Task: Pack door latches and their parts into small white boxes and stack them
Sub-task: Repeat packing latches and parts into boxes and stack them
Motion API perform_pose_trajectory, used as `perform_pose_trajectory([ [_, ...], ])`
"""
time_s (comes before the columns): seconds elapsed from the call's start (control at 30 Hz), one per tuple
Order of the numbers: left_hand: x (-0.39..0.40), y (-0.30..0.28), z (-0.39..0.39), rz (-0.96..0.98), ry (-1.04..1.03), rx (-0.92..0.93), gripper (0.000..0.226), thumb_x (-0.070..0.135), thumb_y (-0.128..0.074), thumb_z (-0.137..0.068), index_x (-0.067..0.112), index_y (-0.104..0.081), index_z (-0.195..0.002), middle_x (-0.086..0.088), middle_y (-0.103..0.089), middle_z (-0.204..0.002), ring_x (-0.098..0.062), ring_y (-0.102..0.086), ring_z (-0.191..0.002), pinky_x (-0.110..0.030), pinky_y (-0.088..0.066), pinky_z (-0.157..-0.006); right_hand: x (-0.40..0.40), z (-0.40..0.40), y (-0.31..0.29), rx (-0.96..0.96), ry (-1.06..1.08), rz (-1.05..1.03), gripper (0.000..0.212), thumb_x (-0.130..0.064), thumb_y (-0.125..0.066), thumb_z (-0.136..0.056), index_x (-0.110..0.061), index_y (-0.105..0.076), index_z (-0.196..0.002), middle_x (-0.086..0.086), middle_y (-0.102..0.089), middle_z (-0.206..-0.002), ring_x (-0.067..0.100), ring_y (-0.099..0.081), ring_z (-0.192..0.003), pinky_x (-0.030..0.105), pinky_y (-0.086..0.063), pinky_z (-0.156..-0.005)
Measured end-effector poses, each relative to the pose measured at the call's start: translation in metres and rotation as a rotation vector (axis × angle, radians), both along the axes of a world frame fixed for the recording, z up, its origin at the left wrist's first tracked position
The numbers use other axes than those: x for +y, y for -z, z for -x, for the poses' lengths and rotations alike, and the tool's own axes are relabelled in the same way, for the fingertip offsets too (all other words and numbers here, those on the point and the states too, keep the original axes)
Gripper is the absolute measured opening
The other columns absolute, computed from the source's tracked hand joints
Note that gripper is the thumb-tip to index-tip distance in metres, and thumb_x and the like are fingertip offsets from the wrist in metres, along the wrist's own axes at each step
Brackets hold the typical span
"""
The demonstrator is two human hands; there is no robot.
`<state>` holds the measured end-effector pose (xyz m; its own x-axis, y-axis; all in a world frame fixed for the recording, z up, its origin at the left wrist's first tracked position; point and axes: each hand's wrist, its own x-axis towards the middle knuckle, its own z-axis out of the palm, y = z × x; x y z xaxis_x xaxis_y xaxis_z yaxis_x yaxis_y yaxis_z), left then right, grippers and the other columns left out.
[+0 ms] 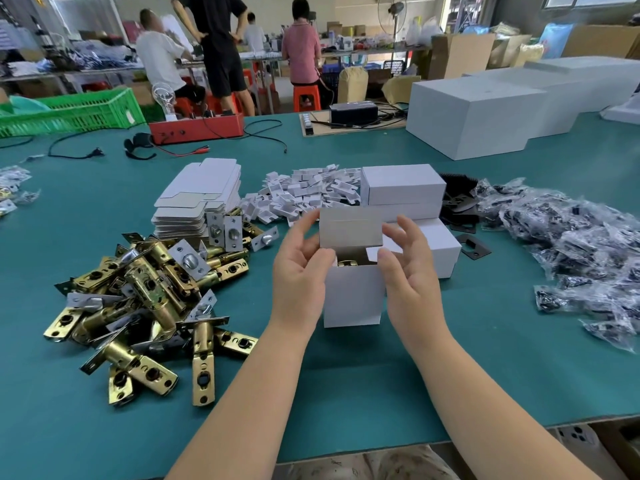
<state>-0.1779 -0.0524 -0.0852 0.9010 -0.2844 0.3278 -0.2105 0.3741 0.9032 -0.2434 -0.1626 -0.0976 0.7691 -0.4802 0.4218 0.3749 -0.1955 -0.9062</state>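
A small white box [353,296] stands on end on the green table [485,358], its top lid flap raised and a brass latch visible inside. My left hand [299,268] grips the box's left top edge, thumb at the opening. My right hand [408,268] holds the right side, thumb and fingers on the side flap. A heap of brass door latches [138,306] lies to the left. Closed white boxes [403,188] are stacked just behind.
Flat box blanks [201,199] and small white card inserts [304,194] lie behind. Black plates [464,209] and bagged screws [581,244] spread to the right. Large white cartons [474,116], a red tester box [197,128], a green crate [69,112] and people stand farther back.
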Motion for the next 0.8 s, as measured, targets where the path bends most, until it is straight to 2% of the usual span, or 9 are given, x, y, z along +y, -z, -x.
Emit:
perform_pose_trajectory([
  [0.1,0.001,-0.004,-0.004,0.049,0.084,0.087,0.035,0.005,-0.054,-0.073,0.025,-0.077,-0.090,0.001,-0.071,-0.083,-0.014,-0.060,-0.077,-0.024,-0.051,-0.067,0.001,0.000,0.001,-0.028,0.017,0.111,0.032,-0.034,-0.045,-0.092,-0.050,-0.042,-0.120,-0.020,-0.061,-0.109,-0.004,-0.058,-0.095,0.008,-0.041,-0.079],
  [0.23,0.005,-0.006,-0.006,0.065,0.132,0.097,0.030,0.002,-0.055,-0.072,0.023,-0.077,-0.070,0.000,-0.074,-0.081,-0.013,-0.067,-0.080,-0.023,-0.053,-0.071,0.001,-0.001,0.004,-0.065,0.080,0.183,0.031,-0.031,-0.045,-0.094,-0.061,-0.047,-0.102,-0.030,-0.061,-0.099,-0.005,-0.057,-0.091,0.009,-0.042,-0.076],
  [0.3,0.006,-0.007,-0.005,0.042,0.131,0.091,0.028,0.003,-0.055,-0.069,0.022,-0.075,-0.063,0.000,-0.074,-0.079,-0.013,-0.068,-0.079,-0.022,-0.052,-0.069,0.001,-0.001,0.004,-0.057,0.070,0.166,0.021,-0.041,-0.045,-0.093,-0.062,-0.046,-0.095,-0.028,-0.061,-0.100,-0.001,-0.058,-0.087,0.017,-0.043,-0.073],
  [0.4,0.008,-0.005,-0.001,0.017,0.230,0.069,0.017,0.013,-0.056,-0.063,0.021,-0.071,-0.063,-0.003,-0.073,-0.088,-0.018,-0.067,-0.086,-0.024,-0.051,-0.071,0.001,0.002,0.005,-0.061,0.003,0.128,0.009,-0.053,-0.045,-0.086,-0.060,-0.046,-0.091,-0.016,-0.061,-0.103,0.011,-0.056,-0.087,0.030,-0.045,-0.074],
  [0.5,0.010,-0.007,0.002,-0.034,0.311,0.019,0.012,0.032,-0.056,-0.064,0.026,-0.065,-0.067,0.000,-0.070,-0.099,-0.021,-0.062,-0.095,-0.032,-0.046,-0.077,0.001,0.003,0.005,-0.051,-0.006,0.124,0.008,-0.054,-0.047,-0.083,-0.057,-0.047,-0.090,-0.011,-0.058,-0.100,0.010,-0.052,-0.086,0.024,-0.042,-0.075],
  [0.6,0.007,-0.007,0.005,-0.149,0.200,-0.031,0.010,0.040,-0.064,-0.067,0.031,-0.060,-0.066,0.012,-0.067,-0.095,-0.013,-0.058,-0.090,-0.032,-0.042,-0.077,0.000,0.002,0.008,-0.014,0.028,0.134,0.012,-0.056,-0.049,-0.080,-0.053,-0.049,-0.092,-0.027,-0.053,-0.085,0.001,-0.049,-0.076,0.013,-0.038,-0.068],
  [0.7,0.001,-0.004,0.008,-0.229,-0.001,-0.106,0.007,0.029,-0.070,-0.074,0.031,-0.064,-0.070,0.017,-0.067,-0.090,-0.006,-0.058,-0.086,-0.027,-0.044,-0.076,0.001,-0.001,0.010,0.003,0.051,0.185,0.020,-0.057,-0.047,-0.083,-0.052,-0.049,-0.102,-0.031,-0.053,-0.093,0.001,-0.051,-0.081,0.012,-0.040,-0.073],
  [0.73,0.000,-0.003,0.008,-0.198,-0.031,-0.079,0.008,0.025,-0.073,-0.074,0.029,-0.068,-0.070,0.017,-0.069,-0.093,-0.005,-0.061,-0.088,-0.027,-0.046,-0.077,0.000,-0.002,0.010,-0.002,0.061,0.215,0.020,-0.055,-0.046,-0.085,-0.050,-0.049,-0.104,-0.029,-0.053,-0.095,0.001,-0.051,-0.082,0.012,-0.040,-0.076],
  [0.8,0.002,-0.007,0.005,-0.001,0.014,0.138,0.006,0.025,-0.078,-0.071,0.026,-0.074,-0.066,0.011,-0.073,-0.097,-0.006,-0.065,-0.086,-0.027,-0.051,-0.076,0.000,-0.003,0.010,-0.024,0.088,0.288,0.016,-0.050,-0.045,-0.089,-0.048,-0.050,-0.104,-0.023,-0.053,-0.101,0.002,-0.051,-0.086,0.013,-0.040,-0.079],
])
